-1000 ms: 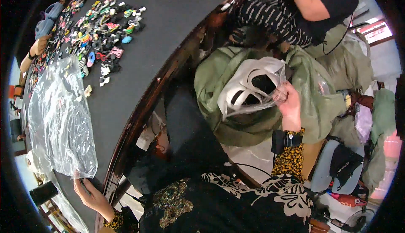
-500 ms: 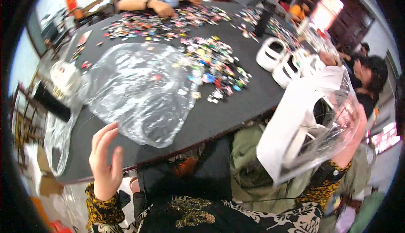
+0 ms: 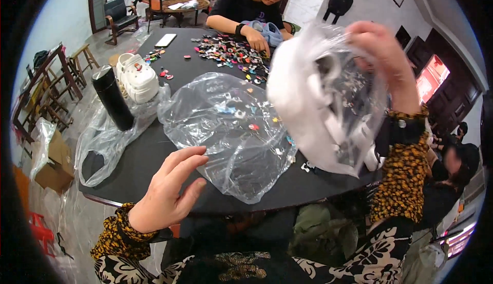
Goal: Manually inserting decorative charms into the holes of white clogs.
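Observation:
My right hand [image 3: 377,45] is raised over the right part of the table, its fingers closed on the top of a clear plastic bag [image 3: 354,124]. White shoes [image 3: 295,86] show inside the bag, smeared by motion. The bag hides part of the table behind it. My left hand [image 3: 172,191] hovers above the near table edge, open, thumb and fingers apart, holding nothing. Beyond its fingertips a large clear plastic sheet or flat bag [image 3: 226,168] lies crumpled on the dark table [image 3: 154,166], with a few small coloured pieces on or beneath it.
At left stand a black bottle [image 3: 113,99] and a white clog [image 3: 137,78] with a charm; a thin plastic carrier bag [image 3: 102,145] lies nearby. Small colourful charms [image 3: 221,52] are heaped farther back. Across the table a person's hand [image 3: 257,41] reaches among them. A white phone [image 3: 166,40] lies far left.
My right hand has lifted the bag of shoes up and leftward over the table. My left hand has shifted right, still open. The head view has turned leftward.

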Demonstrator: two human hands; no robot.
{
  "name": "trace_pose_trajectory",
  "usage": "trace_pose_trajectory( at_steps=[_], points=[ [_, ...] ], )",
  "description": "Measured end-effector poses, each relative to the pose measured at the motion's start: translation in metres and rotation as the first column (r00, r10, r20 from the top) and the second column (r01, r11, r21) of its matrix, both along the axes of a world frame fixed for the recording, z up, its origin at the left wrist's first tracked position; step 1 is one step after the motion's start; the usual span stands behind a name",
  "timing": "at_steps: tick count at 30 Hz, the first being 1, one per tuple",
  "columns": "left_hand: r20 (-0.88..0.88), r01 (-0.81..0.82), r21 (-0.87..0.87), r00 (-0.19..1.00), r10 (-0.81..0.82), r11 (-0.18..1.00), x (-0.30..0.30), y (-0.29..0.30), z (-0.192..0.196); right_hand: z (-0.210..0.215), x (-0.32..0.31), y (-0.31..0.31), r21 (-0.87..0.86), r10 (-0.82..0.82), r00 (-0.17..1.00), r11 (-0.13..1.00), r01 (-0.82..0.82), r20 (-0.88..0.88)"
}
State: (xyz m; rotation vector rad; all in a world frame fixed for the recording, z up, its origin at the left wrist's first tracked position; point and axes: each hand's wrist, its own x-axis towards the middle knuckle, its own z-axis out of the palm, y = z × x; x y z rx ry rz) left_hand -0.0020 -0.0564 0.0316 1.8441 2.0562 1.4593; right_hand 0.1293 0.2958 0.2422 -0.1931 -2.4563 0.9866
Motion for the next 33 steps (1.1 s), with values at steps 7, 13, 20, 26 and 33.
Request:
trace_pose_trajectory(
  at_steps=[7, 13, 20, 26, 33],
  points=[
    [-0.065, -0.056, 0.002, 0.996, 0.056, 0.998, -0.016, 0.009, 0.004, -0.100, -0.088, -0.046, 0.198, 0.398, 0.765, 0.810, -0.552, 0.506],
    [-0.057, -0.032, -0.036, 0.998, 0.030, 0.999, -0.028, 0.024, 0.003, -0.108, -0.047, -0.068, 0.262, 0.503, 0.821, 0.782, -0.565, 0.269],
    [-0.138, 0.040, -0.119, 0.989, -0.056, 0.992, -0.021, 0.058, 0.000, -0.145, 0.027, -0.081, -0.008, 0.614, 0.580, 0.690, -0.724, 0.535],
    [-0.294, 0.014, -0.037, 0.956, -0.024, 0.999, -0.026, 0.079, -0.016, -0.186, 0.041, -0.085, 0.420, 0.366, 0.858, 0.758, -0.499, 0.359],
    [0.027, 0.002, -0.003, 1.000, -0.002, 1.000, -0.018, 0.077, -0.007, -0.185, 0.034, -0.082, 0.413, 0.169, 0.953, 0.872, -0.264, 0.253]
  ],
)
